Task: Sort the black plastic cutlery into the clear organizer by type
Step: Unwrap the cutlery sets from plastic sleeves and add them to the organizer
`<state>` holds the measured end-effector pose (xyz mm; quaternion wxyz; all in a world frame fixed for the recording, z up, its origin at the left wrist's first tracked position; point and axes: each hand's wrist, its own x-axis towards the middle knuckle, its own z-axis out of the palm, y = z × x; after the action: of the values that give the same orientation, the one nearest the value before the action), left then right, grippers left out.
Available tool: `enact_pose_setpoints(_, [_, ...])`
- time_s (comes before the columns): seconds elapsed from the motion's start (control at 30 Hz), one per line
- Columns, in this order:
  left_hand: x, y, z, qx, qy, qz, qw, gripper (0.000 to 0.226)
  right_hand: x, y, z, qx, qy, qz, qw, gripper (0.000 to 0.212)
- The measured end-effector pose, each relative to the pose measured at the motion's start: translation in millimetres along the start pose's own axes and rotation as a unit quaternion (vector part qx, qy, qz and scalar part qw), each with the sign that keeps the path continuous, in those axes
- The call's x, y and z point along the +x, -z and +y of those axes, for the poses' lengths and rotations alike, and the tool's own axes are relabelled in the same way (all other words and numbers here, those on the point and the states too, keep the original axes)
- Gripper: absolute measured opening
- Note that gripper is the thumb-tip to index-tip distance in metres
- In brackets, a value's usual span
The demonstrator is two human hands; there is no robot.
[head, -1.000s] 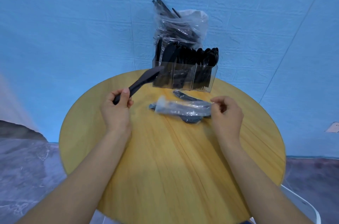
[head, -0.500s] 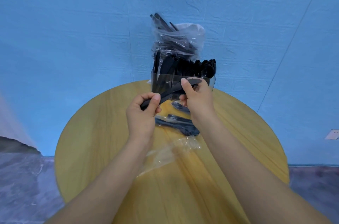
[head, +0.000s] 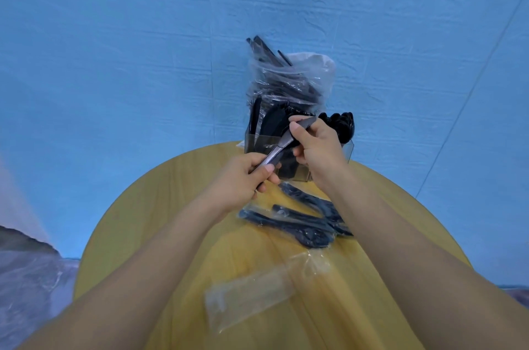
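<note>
A round yellow table (head: pixel 160 223) stands against a blue wall (head: pixel 114 49). Both hands hold one black knife (head: pixel 282 143) just in front of the clear organizer (head: pixel 347 150) at 12 o'clock: the left hand (head: pixel 243 180) pinches its handle, the right hand (head: pixel 315 143) pinches its blade end. Wrapped cutlery (head: pixel 300 223) lies at 1 o'clock of centre, an empty wrapper (head: pixel 252 298) at 6 o'clock, and a bag (head: pixel 289 77) of cutlery stands behind the organizer.

Bright, even, soft light with faint shadows. Wide-angle distortion bows the table (head: pixel 160 206) rim and stretches the forearms at the lower edge; slight blur throughout.
</note>
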<state>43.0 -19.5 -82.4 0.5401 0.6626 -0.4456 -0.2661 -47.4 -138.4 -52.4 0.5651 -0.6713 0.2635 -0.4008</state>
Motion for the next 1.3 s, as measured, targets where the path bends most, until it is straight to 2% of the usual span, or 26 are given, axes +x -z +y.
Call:
enact_pose_setpoints(0.1, [12,1,-5,0.008,-0.029,0.035,0.999,0.017,17,-3,1,-0.037,0.026,0.01,0.999,0.021])
enact_pose_setpoints(0.23, [25,2,-11,0.025,-0.046,0.065,0.997,0.017,37,-4,-3,-0.002,0.017,0.045,0.999,0.013])
enact_pose_setpoints(0.37, [37,2,-18,0.019,-0.037,0.101,0.994,0.013,54,-2,-9,0.069,0.003,0.062,0.996,0.013])
enact_pose_setpoints(0.47, [40,1,-31,-0.019,-0.005,0.137,0.99,0.014,68,7,-19,0.164,-0.018,0.121,0.979,0.012])
enact_pose_setpoints(0.53, [40,0,-39,-0.057,0.006,0.171,0.984,0.015,76,14,-22,0.185,-0.003,0.169,0.968,0.007])
enact_pose_setpoints(0.6, [38,-3,-46,-0.074,0.004,0.198,0.977,0.015,80,18,-23,0.147,0.039,0.203,0.967,0.003])
enact_pose_setpoints(0.7, [37,-6,-56,-0.092,-0.007,0.23,0.969,0.017,78,14,-20,0.071,0.12,0.211,0.967,0.004])
enact_pose_setpoints(0.87, [33,-8,-61,-0.083,-0.029,0.247,0.965,0.017,76,-5,-12,-0.079,0.211,0.205,0.953,0.02])
enact_pose_setpoints(1.03, [30,-8,-63,-0.083,-0.032,0.247,0.965,0.014,74,-22,4,-0.225,0.278,0.134,0.924,0.032])
enact_pose_setpoints(1.13, [27,-9,-62,-0.109,-0.029,0.24,0.964,0.011,75,-26,16,-0.318,0.274,0.098,0.902,0.028])
enact_pose_setpoints(1.3, [26,-8,-62,-0.129,-0.033,0.239,0.962,0.012,79,-27,30,-0.418,0.318,0.095,0.846,0.021])
